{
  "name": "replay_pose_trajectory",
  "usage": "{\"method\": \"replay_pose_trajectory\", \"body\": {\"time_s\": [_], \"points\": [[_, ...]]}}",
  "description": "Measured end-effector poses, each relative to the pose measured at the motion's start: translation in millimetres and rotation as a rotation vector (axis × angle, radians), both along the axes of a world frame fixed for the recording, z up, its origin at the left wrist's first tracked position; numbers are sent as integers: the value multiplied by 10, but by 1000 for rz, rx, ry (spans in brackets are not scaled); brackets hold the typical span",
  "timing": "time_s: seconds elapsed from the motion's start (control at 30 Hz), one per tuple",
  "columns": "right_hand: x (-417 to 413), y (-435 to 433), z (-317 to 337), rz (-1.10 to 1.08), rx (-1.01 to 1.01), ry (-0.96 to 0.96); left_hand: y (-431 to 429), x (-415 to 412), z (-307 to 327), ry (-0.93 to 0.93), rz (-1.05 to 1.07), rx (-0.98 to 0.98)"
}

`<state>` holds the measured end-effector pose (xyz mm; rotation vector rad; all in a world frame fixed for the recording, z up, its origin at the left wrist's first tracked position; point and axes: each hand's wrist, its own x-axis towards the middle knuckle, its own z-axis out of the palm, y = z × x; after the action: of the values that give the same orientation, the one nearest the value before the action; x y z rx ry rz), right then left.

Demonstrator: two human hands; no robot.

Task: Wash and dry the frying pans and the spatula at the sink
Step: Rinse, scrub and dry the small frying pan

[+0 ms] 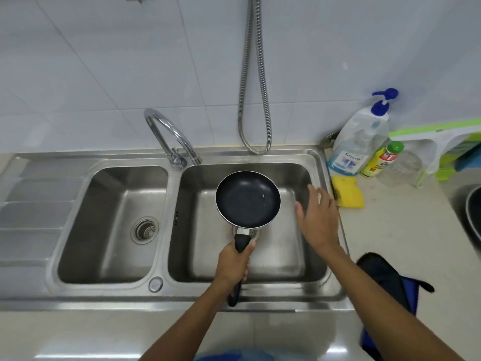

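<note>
A small black frying pan [247, 199] hangs level over the right basin of the steel double sink [316, 162]. My left hand [233, 264] grips its black handle from below the pan. My right hand [316, 217] hovers with fingers spread over the basin's right side, between the pan and a yellow sponge [348, 191] on the sink's rim, touching neither. The dark rim of another pan [472, 217] shows at the far right edge. No spatula is in sight.
A curved chrome tap [169, 134] stands between the basins, with a metal hose [256, 87] on the tiled wall. Soap bottles [359, 142] and a green rack [442, 142] crowd the right counter. A black and blue cloth [387, 280] lies near the front.
</note>
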<state>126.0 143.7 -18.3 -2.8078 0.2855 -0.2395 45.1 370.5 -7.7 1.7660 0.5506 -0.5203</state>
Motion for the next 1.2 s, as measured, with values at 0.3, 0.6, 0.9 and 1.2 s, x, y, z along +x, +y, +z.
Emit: {"method": "replay_pose_trajectory", "body": {"time_s": [0.3,0.6,0.9,1.2], "points": [[-564,1121,129,8,930,519,109,97,131,-143,28,65],[-655,1496,241,-1,1100,626,147,64,174,-202,110,103],[-669,1571,376,-146,1515,577,278,74,261,-249,34,176],[-741,1364,253,-32,1110,511,1408,1100,508,-617,-136,921]]}}
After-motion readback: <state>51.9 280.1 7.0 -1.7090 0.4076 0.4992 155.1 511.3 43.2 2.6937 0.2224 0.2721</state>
